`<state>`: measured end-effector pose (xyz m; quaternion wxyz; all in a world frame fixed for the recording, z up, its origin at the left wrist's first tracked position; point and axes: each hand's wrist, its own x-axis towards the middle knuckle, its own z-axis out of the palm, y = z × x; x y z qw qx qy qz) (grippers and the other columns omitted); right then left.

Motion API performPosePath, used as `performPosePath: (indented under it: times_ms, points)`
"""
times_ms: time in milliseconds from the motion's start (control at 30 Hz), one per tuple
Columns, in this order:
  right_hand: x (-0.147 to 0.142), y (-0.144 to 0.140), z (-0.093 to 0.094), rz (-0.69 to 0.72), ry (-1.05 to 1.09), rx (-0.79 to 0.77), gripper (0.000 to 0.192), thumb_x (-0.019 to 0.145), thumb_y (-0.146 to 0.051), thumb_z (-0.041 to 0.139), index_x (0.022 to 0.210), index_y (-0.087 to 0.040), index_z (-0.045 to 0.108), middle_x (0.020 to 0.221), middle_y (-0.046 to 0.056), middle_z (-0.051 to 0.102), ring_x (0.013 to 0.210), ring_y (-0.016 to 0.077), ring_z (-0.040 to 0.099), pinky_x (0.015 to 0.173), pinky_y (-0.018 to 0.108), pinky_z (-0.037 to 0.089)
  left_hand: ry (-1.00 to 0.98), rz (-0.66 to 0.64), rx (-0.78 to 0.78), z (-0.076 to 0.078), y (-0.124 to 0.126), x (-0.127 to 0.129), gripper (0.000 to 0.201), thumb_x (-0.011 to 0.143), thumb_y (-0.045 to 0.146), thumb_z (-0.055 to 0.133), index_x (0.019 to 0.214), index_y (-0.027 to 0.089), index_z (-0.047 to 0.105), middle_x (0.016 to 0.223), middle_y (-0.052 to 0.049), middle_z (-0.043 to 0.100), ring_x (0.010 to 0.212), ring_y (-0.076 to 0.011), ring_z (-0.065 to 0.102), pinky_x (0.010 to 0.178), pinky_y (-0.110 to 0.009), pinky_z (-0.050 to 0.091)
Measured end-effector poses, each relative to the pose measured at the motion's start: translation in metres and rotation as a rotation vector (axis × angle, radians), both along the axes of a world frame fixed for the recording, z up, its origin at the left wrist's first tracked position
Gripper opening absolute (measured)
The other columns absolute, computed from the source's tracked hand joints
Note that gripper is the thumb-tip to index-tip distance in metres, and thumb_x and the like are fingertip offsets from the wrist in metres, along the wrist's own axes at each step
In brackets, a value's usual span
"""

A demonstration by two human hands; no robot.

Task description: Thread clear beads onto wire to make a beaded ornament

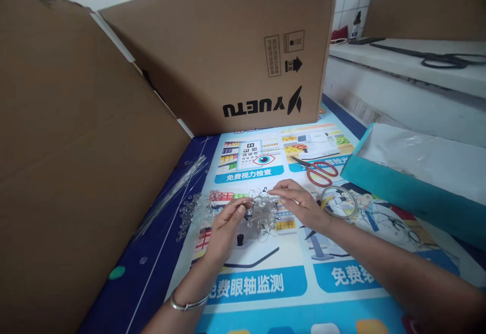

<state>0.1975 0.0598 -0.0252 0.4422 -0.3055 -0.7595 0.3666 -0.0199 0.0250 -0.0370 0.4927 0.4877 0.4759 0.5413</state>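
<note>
Both forearms reach in over the printed poster (266, 283), wrists low. Left hand (228, 222) and right hand (299, 203) each pinch the clear bead-and-wire cluster (261, 212) between fingertips, just above the poster's middle.

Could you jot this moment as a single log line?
left hand: holds bead-and-wire cluster | right hand: pinches wire | nearby: loose beads, scissors

Single head view looks forward-down, close over the poster-covered table (266, 293), apparently.
</note>
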Motion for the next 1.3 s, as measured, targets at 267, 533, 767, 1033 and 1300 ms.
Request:
performPosePath:
  times_ms: [267,533,767,1033,1300]
  points:
    - [0.000,0.001,-0.004,-0.050,-0.006,-0.062,0.026,0.085,-0.027,0.051,0.109,-0.021,0.059,0.104,0.007,0.055,0.092,0.0147,0.053,0.076,0.030,0.047,-0.218,0.049,-0.104,0.000,0.003,0.001,0.024,0.075,0.032,0.062,0.096,0.020,0.065,0.099,-0.002,0.063,0.094,-0.0143,0.055,0.088,-0.025,0.038]
    - [-0.003,0.001,-0.003,-0.084,-0.015,-0.088,0.019,0.084,-0.029,0.053,0.096,-0.018,0.063,0.094,0.006,0.059,0.084,0.0137,0.055,0.068,0.027,0.045,-0.232,0.051,-0.122,-0.001,0.002,0.005,0.024,0.074,0.033,0.063,0.094,0.020,0.066,0.097,-0.003,0.064,0.094,-0.0151,0.055,0.083,-0.024,0.040]
    - [-0.004,0.001,-0.005,-0.049,-0.035,-0.082,0.028,0.078,-0.028,0.060,0.104,-0.019,0.059,0.099,0.006,0.057,0.083,0.0138,0.054,0.068,0.028,0.046,-0.290,0.070,-0.143,0.005,0.002,0.006,0.025,0.075,0.034,0.061,0.096,0.020,0.065,0.099,-0.004,0.063,0.088,-0.0144,0.056,0.075,-0.024,0.042]
    - [-0.003,0.001,-0.006,-0.071,-0.089,-0.090,0.030,0.081,-0.029,0.055,0.110,-0.020,0.056,0.099,0.006,0.056,0.085,0.0151,0.054,0.069,0.029,0.047,-0.389,0.101,-0.229,0.009,0.000,0.005,0.029,0.076,0.033,0.061,0.101,0.019,0.063,0.103,-0.006,0.061,0.085,-0.0147,0.056,0.065,-0.023,0.043]
    - [-0.008,0.001,-0.005,-0.121,-0.209,-0.101,0.050,0.071,-0.033,0.065,0.118,-0.021,0.051,0.099,0.006,0.056,0.080,0.0156,0.054,0.066,0.029,0.047,-0.452,0.096,-0.265,0.015,-0.006,0.008,0.030,0.074,0.034,0.063,0.100,0.019,0.063,0.094,-0.003,0.060,0.079,-0.0111,0.054,0.065,-0.022,0.043]
